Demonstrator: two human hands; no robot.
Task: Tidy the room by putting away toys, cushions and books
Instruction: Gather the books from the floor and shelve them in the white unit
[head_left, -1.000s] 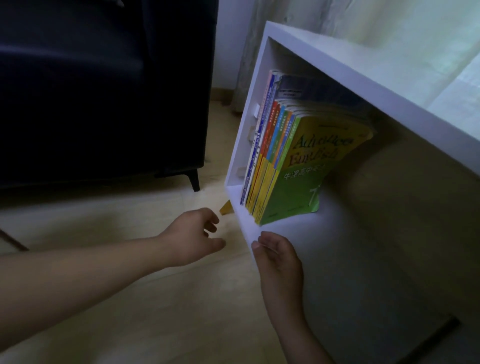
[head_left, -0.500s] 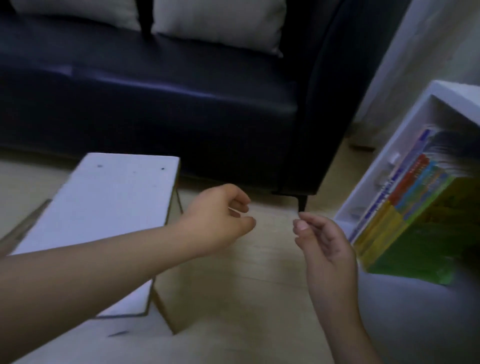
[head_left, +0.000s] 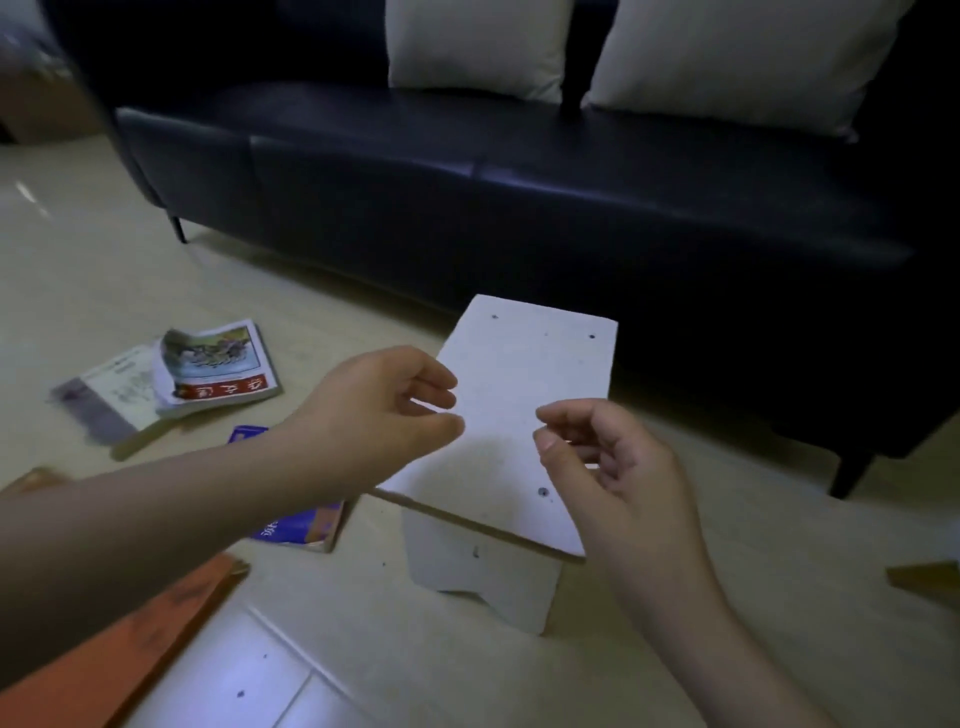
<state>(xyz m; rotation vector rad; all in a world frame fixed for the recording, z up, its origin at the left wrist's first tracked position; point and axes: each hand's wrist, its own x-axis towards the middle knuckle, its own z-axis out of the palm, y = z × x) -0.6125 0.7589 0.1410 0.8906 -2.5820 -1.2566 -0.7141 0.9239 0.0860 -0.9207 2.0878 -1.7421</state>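
Both hands hover over a small white stool (head_left: 524, 374), empty, fingers loosely curled. My left hand (head_left: 379, 410) is above the stool's left edge, my right hand (head_left: 608, 467) above its near right corner. On the floor to the left lie two overlapping books: one with a picture cover and red strip (head_left: 218, 369), resting on a pale one (head_left: 114, 389). A blue and purple book (head_left: 301, 525) lies partly hidden under my left forearm. Two white cushions (head_left: 472, 47) (head_left: 727, 57) stand on the dark sofa (head_left: 467, 192).
An orange flat object (head_left: 130, 639) lies on the floor at bottom left. The sofa spans the back, with thin legs at left (head_left: 179, 228) and right (head_left: 849, 473). A wooden edge (head_left: 924, 577) shows at far right. Pale floor (head_left: 467, 675) lies in front of the stool.
The view has swung left from the white bookshelf to the sofa, stool and floor books. Both hands came away from the shelf and now hover over the stool, empty.
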